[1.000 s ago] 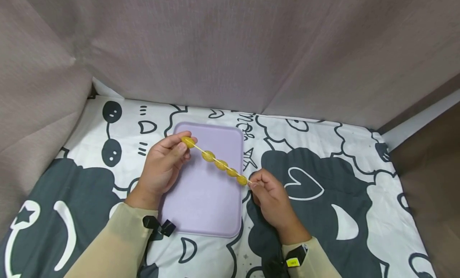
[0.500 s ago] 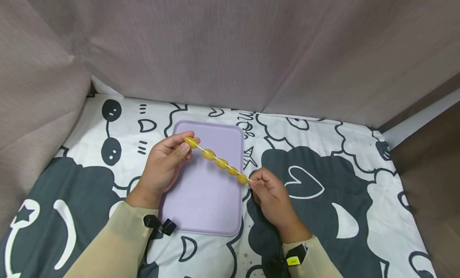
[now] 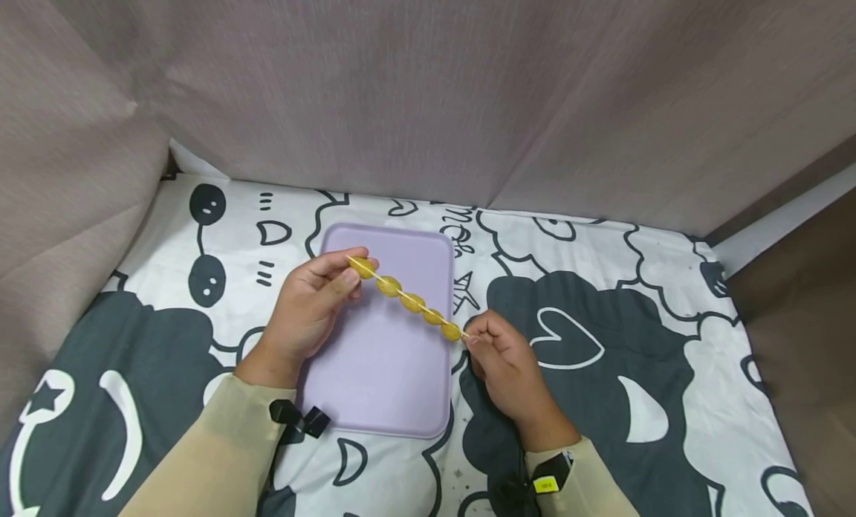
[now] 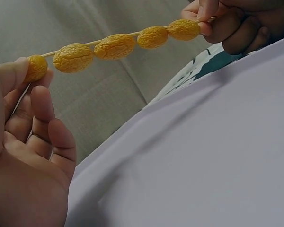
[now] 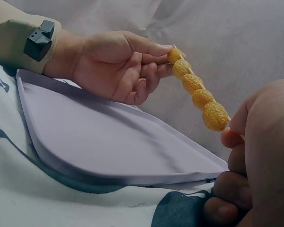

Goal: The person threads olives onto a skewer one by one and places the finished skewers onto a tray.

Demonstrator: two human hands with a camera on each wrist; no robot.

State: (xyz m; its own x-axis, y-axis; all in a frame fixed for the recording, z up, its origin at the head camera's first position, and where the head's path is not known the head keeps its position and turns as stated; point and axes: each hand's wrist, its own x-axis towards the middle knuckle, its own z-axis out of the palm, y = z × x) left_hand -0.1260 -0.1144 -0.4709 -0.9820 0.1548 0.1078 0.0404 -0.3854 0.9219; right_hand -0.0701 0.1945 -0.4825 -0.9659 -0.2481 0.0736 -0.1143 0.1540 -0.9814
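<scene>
A thin pale skewer [image 4: 97, 42] carries several wrinkled yellow oval fruits [image 3: 412, 303] above a lilac tray [image 3: 381, 383]. My left hand [image 3: 304, 309] pinches the outermost fruit [image 4: 36, 68] between thumb and fingers. The skewer's tip shows just beyond this fruit in the head view, and a short bare stretch separates it from the neighbouring fruit. At the lower right end, my right hand [image 3: 504, 368] pinches the skewer close to the last fruit [image 5: 215, 117]. The right wrist view shows the other fingers of that hand curled in.
The tray lies on a black-and-white cartoon-print cloth [image 3: 642, 331]. Grey-brown fabric [image 3: 428, 93] hangs behind and at the left. A black wrist device [image 3: 297, 417] is strapped on the left sleeve, another [image 3: 551, 475] on the right.
My left hand has shifted slightly right, sliding the outermost fruit along the skewer towards the others. The skewer's tip now pokes out past it. My right hand has stayed nearly still.
</scene>
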